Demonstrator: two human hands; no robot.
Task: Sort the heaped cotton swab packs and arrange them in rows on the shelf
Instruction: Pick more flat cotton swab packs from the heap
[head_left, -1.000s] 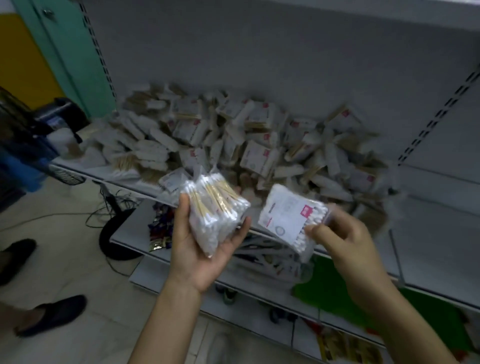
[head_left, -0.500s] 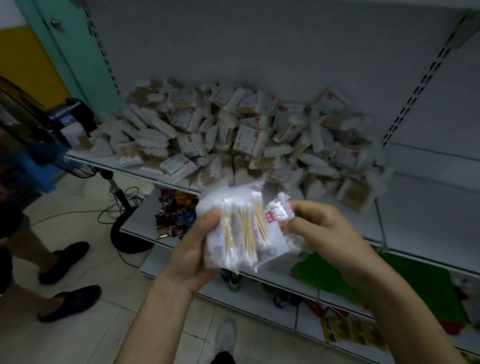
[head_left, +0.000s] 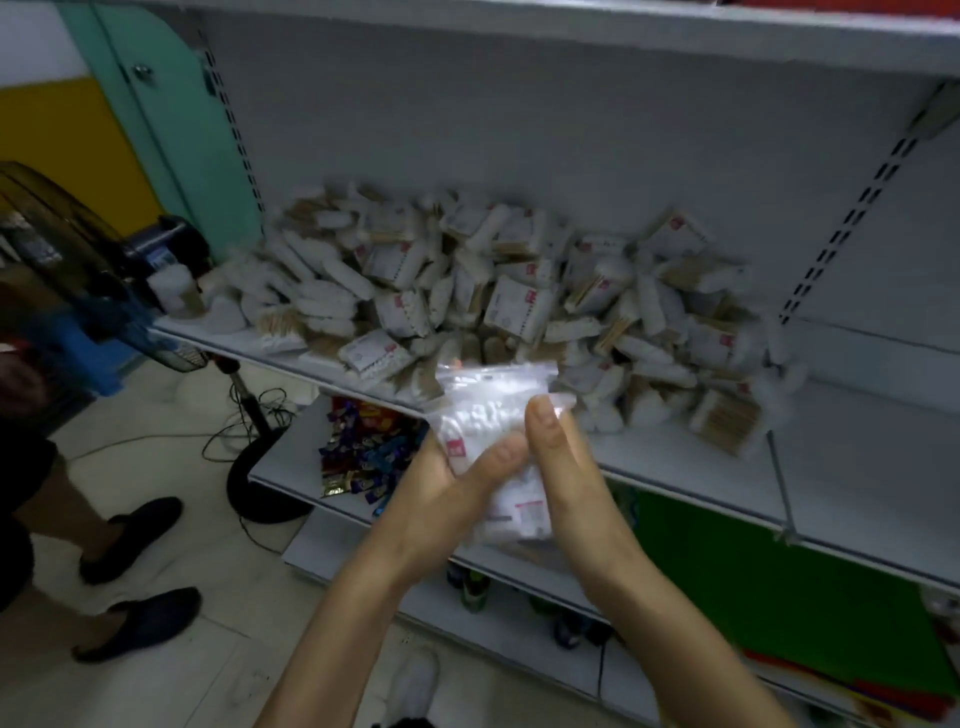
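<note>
1. the left hand (head_left: 441, 499) and the right hand (head_left: 569, 478) are pressed close together, both clamped on a bundle of swab packs (head_left: 488, 415), with the thumbs on its near face.
2. the bundle is in the air just in front of the front edge of the shelf (head_left: 857, 447).
3. the heap of packs (head_left: 483, 296) lies jumbled from the shelf's left end to past its middle.
4. wrapped sweets (head_left: 363, 452) lie on the lower shelf; a standing fan (head_left: 72, 260) and another person's dark shoes (head_left: 140, 535) are at the left.

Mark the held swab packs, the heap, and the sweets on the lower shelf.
held swab packs (head_left: 485, 415): head view, upper bag front.
heap (head_left: 514, 306): head view, a labelled pack mid-pile.
sweets (head_left: 363, 452): head view, middle of the wrapper pile.
</note>
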